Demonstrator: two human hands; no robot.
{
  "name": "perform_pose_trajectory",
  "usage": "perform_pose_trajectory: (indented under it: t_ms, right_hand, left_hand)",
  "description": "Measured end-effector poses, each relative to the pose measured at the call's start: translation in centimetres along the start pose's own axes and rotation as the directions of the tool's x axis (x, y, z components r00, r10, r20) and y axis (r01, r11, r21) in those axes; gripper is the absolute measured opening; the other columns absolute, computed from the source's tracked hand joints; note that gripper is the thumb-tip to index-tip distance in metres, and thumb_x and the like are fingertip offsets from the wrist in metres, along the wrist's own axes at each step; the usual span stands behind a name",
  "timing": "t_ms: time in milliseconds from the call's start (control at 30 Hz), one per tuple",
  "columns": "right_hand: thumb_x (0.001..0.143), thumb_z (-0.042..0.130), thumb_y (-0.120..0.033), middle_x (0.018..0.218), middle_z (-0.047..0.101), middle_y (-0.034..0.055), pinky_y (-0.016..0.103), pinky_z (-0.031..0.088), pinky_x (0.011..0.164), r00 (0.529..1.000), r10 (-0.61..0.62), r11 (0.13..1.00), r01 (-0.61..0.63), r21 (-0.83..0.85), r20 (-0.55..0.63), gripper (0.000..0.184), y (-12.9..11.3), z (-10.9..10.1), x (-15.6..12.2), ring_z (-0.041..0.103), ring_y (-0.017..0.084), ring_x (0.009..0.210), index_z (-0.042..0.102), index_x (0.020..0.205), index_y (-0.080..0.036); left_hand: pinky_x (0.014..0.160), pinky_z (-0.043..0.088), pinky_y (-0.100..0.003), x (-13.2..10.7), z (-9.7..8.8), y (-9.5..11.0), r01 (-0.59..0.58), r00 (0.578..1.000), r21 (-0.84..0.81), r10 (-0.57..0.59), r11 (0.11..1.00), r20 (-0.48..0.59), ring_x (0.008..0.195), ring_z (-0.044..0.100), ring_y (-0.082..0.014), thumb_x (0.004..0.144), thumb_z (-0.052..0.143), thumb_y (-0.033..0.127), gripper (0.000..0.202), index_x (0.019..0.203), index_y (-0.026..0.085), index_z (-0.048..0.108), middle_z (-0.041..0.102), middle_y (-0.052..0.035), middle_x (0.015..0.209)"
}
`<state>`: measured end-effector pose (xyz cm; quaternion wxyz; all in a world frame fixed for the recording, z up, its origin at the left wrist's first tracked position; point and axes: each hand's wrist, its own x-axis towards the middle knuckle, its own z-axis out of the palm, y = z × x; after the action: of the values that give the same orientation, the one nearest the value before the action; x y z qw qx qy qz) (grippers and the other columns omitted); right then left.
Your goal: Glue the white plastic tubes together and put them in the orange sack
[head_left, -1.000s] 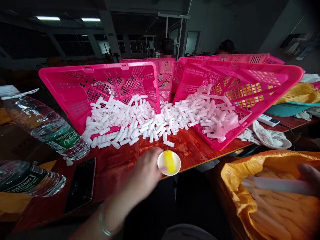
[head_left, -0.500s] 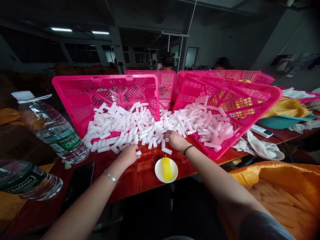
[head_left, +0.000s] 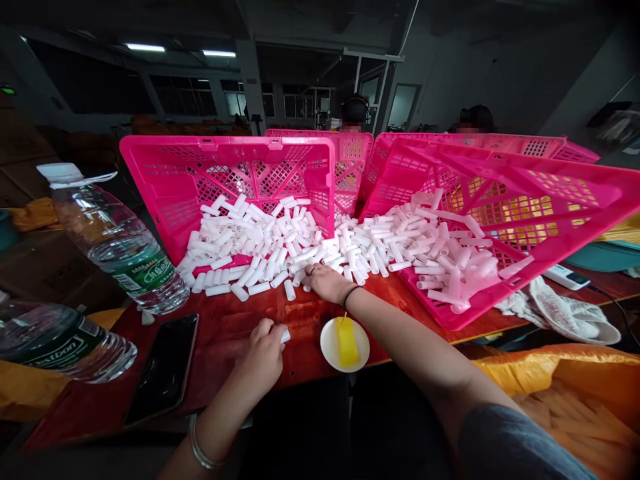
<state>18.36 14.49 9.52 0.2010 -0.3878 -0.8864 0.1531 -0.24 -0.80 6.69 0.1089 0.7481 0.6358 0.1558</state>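
Observation:
Low over the red table, my left hand is closed round a short white tube, whose end pokes out by the thumb. My right hand reaches to the front edge of a heap of white tubes. Its fingers are bent down among them, and whatever they grip is hidden. Just in front of the right wrist stands a small white dish holding a yellow block with a thin stick at its top.
Pink crates lie tipped behind the heap, tubes spilling out. At left are two water bottles and a black phone. An orange sack with stick-like pieces sits at lower right, near white cloths. People sit beyond the crates.
My left hand has drawn back from the heap towards me, still round its tube. The right hand has shifted left along the heap's front edge. The view has turned slightly.

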Motion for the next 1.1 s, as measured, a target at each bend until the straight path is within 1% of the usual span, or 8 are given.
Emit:
perform_pose_trajectory:
  t_ms: [200,267,433,567,633,767,967,1100]
  right_hand:
    - [0.103,0.007,-0.032,0.103,0.061,0.0097,0.030,0.053,0.069,0.934,0.184,0.959,-0.102,0.264,-0.305,0.042,0.9,-3.8,-8.1,0.061,0.014,0.075,0.035,0.132,-0.018]
    - [0.104,0.012,-0.038,0.096,0.063,0.0072,0.028,0.053,0.062,0.914,0.229,0.931,-0.106,0.349,-0.334,0.042,0.4,-4.2,-12.8,0.062,0.014,0.067,0.036,0.133,-0.020]
    - [0.099,0.042,-0.028,0.124,0.062,0.0119,0.042,0.051,0.096,0.947,0.198,0.934,-0.103,0.343,-0.255,0.035,-1.9,-1.6,-20.4,0.059,0.023,0.115,0.052,0.132,-0.023]
    - [0.095,0.049,-0.020,0.117,0.065,0.0129,0.043,0.055,0.092,0.929,0.117,0.974,-0.039,0.222,-0.352,0.035,-2.6,0.5,-20.9,0.062,0.024,0.109,0.057,0.129,-0.024]
    - [0.094,0.051,-0.018,0.110,0.067,0.0119,0.041,0.057,0.087,0.926,0.044,0.982,0.029,0.189,-0.374,0.030,-2.5,0.8,-20.5,0.064,0.023,0.104,0.063,0.120,-0.024]
    - [0.093,0.050,-0.016,0.107,0.066,0.0104,0.039,0.056,0.085,0.940,0.025,0.964,0.067,0.257,-0.341,0.023,-2.4,0.7,-20.4,0.064,0.022,0.102,0.067,0.108,-0.024]
    - [0.095,0.051,-0.026,0.109,0.067,0.0113,0.039,0.056,0.085,0.938,0.279,0.887,-0.168,0.429,-0.208,0.031,-3.3,0.9,-20.9,0.066,0.022,0.097,0.055,0.125,-0.021]
    - [0.093,0.051,-0.017,0.105,0.063,0.0113,0.037,0.055,0.084,0.939,0.119,0.956,-0.020,0.293,-0.323,0.021,-3.6,1.3,-20.5,0.062,0.022,0.101,0.066,0.107,-0.022]
  left_hand:
    - [0.088,0.052,-0.044,-0.7,0.3,-1.3,-0.060,0.994,-0.219,0.038,0.974,-0.100,0.099,0.064,-0.0275,0.089,0.040,0.022,0.026,0.109,0.018,0.055,0.068,-0.0134,0.105]
    - [0.088,0.053,-0.043,-1.1,0.4,-1.2,-0.073,0.994,-0.290,0.044,0.954,-0.102,0.099,0.065,-0.0265,0.091,0.040,0.028,0.023,0.107,0.019,0.053,0.068,-0.0126,0.104]
    - [0.089,0.054,-0.039,-1.1,1.2,1.9,-0.129,0.990,-0.468,0.140,0.874,-0.012,0.104,0.065,-0.0231,0.093,0.044,0.037,0.026,0.113,0.020,0.049,0.063,-0.0128,0.116]
    - [0.095,0.051,-0.048,0.1,2.5,4.4,-0.254,0.957,-0.508,0.290,0.823,-0.009,0.114,0.060,-0.0314,0.063,0.080,0.054,0.091,0.134,0.019,0.035,0.046,-0.0223,0.141]
    - [0.099,0.048,-0.053,0.5,3.1,5.1,-0.312,0.943,-0.466,0.330,0.828,-0.045,0.119,0.055,-0.0355,0.049,0.088,0.051,0.105,0.134,0.019,0.036,0.046,-0.0221,0.140]
    - [0.099,0.048,-0.052,0.8,3.8,5.6,-0.307,0.950,-0.423,0.299,0.852,-0.088,0.117,0.057,-0.0327,0.050,0.091,0.035,0.093,0.129,0.022,0.042,0.055,-0.0155,0.133]
    - [0.098,0.049,-0.049,0.6,4.1,5.6,-0.237,0.970,-0.441,0.236,0.866,-0.058,0.113,0.059,-0.0306,0.052,0.090,0.033,0.089,0.128,0.022,0.044,0.056,-0.0138,0.131]
    - [0.098,0.049,-0.048,0.6,4.0,5.6,-0.249,0.968,-0.441,0.241,0.862,-0.075,0.112,0.060,-0.0299,0.053,0.089,0.032,0.087,0.127,0.022,0.045,0.057,-0.0128,0.130]
